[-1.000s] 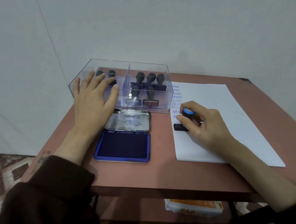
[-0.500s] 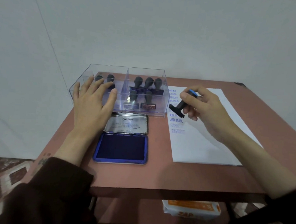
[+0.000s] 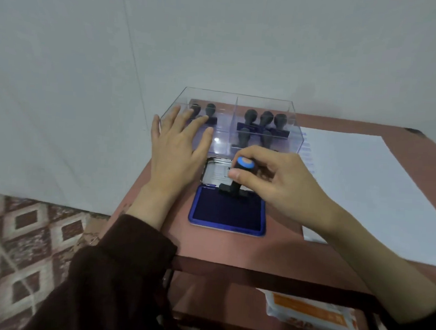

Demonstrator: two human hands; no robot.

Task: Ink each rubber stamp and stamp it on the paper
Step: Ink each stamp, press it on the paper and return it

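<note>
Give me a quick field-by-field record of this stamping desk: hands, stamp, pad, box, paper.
right hand: grips the blue-capped stamp
stamp: base at the ink pad's far edge
ink pad: lid open
left hand: flat, fingers spread, at the clear box's left front
boxed stamps: two in left compartment, five in right
paper: right of the box, blue imprints along its left edge

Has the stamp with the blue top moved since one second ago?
Yes. The blue-topped stamp, gripped by the right hand, went left from the paper to the ink pad; its base now sits at the pad's far edge.
</note>
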